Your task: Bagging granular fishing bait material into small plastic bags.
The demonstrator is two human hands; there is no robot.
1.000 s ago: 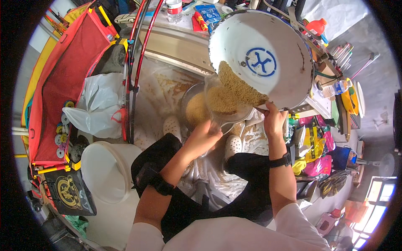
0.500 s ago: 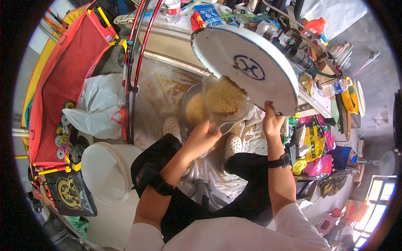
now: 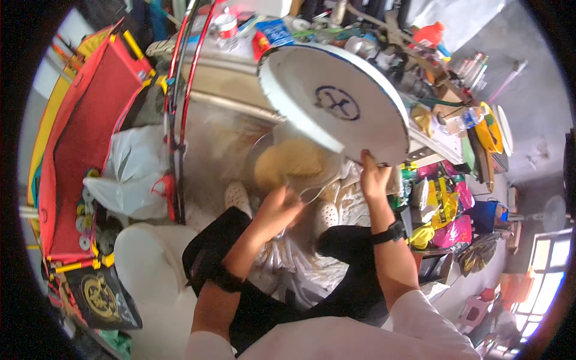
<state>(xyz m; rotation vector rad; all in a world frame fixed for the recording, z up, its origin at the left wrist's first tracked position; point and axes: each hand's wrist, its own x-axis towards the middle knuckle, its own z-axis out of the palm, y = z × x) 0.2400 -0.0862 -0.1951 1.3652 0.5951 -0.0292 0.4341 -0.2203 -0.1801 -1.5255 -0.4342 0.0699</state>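
Note:
My right hand (image 3: 375, 177) grips the near rim of a white enamel basin (image 3: 366, 120) with a dark edge and a blue mark inside. The basin is tilted steeply, its lower edge over a round see-through container (image 3: 330, 179). My left hand (image 3: 277, 211) is closed at that container's near side, beside a loop-shaped handle (image 3: 312, 193). Tan powder (image 3: 294, 161) lies in and around it, smeared by motion. A round bowl (image 3: 254, 150) is partly visible beneath. Pale dust hangs above the floor.
A white bucket (image 3: 147, 258) stands at left, near a white plastic bag (image 3: 135, 171) and red poles (image 3: 195, 78). A red fabric bin (image 3: 84, 150) is farther left. The cluttered table (image 3: 240, 60) lies ahead; colourful packages (image 3: 444, 201) sit at right. Powder-dusted sheeting surrounds my clogs (image 3: 238, 198).
The basin is lower and left in the picture, and the powder clump at its lip has gone down into the container. My left hand has shifted slightly left and down; more dust hangs about.

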